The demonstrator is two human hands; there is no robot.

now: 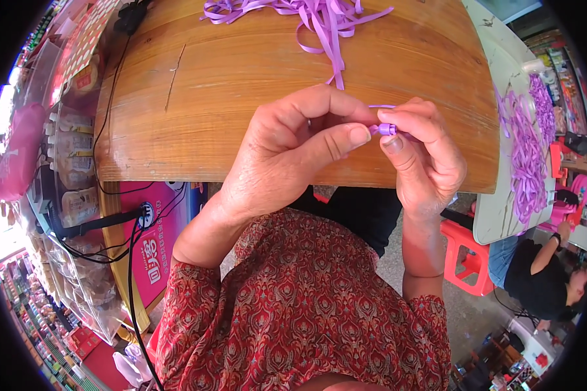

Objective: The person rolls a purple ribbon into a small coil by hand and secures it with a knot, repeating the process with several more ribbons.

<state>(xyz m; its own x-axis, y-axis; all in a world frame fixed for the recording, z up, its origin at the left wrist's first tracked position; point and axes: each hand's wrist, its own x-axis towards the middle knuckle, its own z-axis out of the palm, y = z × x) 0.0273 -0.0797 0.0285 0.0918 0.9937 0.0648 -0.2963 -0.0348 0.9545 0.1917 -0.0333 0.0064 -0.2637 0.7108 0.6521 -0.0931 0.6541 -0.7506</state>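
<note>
Above the near edge of the wooden table, my two hands meet around a narrow purple ribbon. My right hand (427, 146) pinches a small purple cylinder-shaped end piece (387, 129) between thumb and forefinger. From its left side runs the ribbon, which my left hand (300, 137) grips between thumb and fingertips. A loop of the ribbon shows just above the right fingertips; the rest of it is hidden behind my fingers. At the far side of the table lies a loose heap of purple ribbons (329, 23), with several strands trailing toward my hands.
The brown wooden table (209, 130) has a dark cable along its left side. On a pale table (496, 218) at right lie more purple ribbons (525, 156). A red stool (469, 260) stands below it, near another person (541, 274). Packed shelves (75, 150) line the left.
</note>
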